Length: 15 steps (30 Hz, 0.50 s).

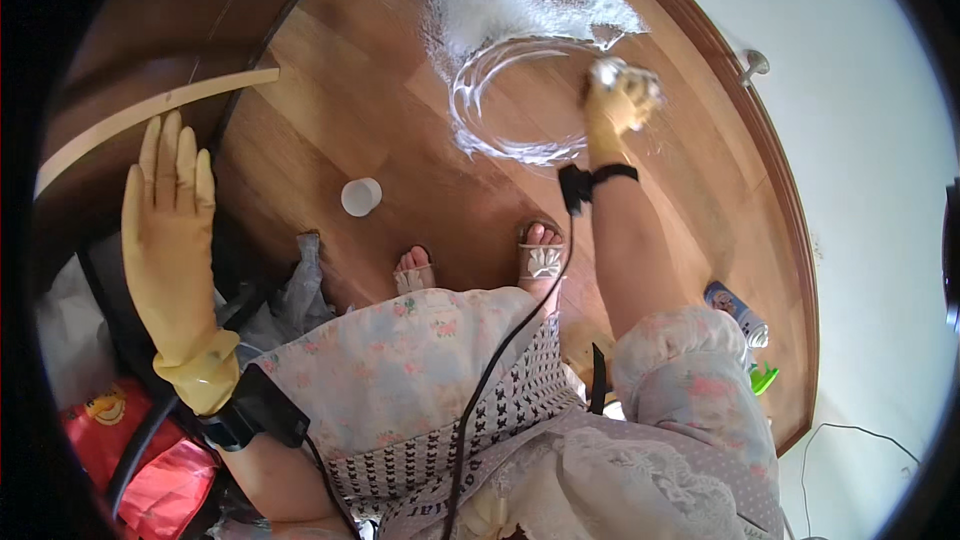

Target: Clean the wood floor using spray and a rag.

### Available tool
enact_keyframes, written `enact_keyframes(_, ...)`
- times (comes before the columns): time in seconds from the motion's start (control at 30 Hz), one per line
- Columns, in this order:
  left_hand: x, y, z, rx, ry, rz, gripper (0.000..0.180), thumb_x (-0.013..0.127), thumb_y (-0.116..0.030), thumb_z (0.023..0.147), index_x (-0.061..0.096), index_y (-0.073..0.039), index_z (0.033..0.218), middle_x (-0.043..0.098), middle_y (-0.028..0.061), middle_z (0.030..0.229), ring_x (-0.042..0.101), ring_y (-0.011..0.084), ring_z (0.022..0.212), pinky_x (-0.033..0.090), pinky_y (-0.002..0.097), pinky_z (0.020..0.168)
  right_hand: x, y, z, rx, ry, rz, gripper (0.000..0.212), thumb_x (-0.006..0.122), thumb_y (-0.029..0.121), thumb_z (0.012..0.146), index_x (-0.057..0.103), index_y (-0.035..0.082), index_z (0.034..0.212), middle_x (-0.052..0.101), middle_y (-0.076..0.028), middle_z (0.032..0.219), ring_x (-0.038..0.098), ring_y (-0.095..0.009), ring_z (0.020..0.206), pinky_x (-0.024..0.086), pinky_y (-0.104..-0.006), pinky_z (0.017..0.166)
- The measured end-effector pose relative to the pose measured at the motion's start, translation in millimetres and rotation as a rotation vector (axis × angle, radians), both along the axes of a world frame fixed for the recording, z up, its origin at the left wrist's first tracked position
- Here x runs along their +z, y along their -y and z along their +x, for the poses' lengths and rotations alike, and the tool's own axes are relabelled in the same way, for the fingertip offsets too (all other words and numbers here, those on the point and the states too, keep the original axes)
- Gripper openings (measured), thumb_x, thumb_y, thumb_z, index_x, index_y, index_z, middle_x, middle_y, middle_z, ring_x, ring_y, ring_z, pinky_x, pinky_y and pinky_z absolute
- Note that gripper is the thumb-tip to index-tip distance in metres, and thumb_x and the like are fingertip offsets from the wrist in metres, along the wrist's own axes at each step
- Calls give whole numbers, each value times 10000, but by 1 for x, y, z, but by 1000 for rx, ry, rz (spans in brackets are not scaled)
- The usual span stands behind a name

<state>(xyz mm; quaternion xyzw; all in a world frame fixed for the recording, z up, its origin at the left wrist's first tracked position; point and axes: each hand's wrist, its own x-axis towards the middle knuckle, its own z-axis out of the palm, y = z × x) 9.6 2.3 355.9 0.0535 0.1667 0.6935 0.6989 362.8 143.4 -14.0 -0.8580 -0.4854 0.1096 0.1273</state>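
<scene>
My left hand, in a yellow rubber glove, is held flat with its fingers stretched out and nothing in it. Its fingertips are at a pale wooden strip; whether they touch it I cannot tell. My right hand, gloved the same way, is closed and blurred at the brown wood-plank floor. Under its fingers is something whitish and wet, too smeared to name. To its left curves a ring of white suds, joined to a thick patch of foam farther away.
A white round cap lies on the floor ahead of my sandalled feet. By my right elbow are a blue spray can and a green plastic piece. Red bags crowd the lower left. A white wall with a doorstop bounds the right.
</scene>
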Motion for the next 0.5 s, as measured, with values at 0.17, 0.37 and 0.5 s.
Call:
enact_keyframes(0.17, -10, -7, -3, 84, -200, -44, 423, 205, -120, 950, 174, 98, 1311, 175, 210, 1398, 201, 264, 1297, 168, 344, 1089, 0, -8, -112, 748, 136, 146, 442, 513, 272, 765, 494, 141, 1187, 345, -157, 1308, 217, -403, 1254, 173, -569, 1001)
enact_keyframes(0.37, -4, -7, -7, 129, -188, -35, 425, 192, -128, 952, 170, 93, 1314, 171, 202, 1402, 201, 259, 1297, 161, 336, 1094, -26, 87, -15, 1187, -192, 177, 408, 613, 219, 676, 569, 178, 1079, 516, -72, 1151, 417, -346, 1141, 338, -480, 931)
enact_keyframes(0.5, 2, -2, -7, 91, -49, -37, 428, 193, -139, 952, 183, 92, 1313, 182, 190, 1403, 207, 252, 1295, 160, 338, 1095, -46, 56, 76, 425, -103, 234, 449, 581, 212, 717, 537, 161, 1161, 477, -77, 1231, 365, -317, 1195, 278, -444, 1000)
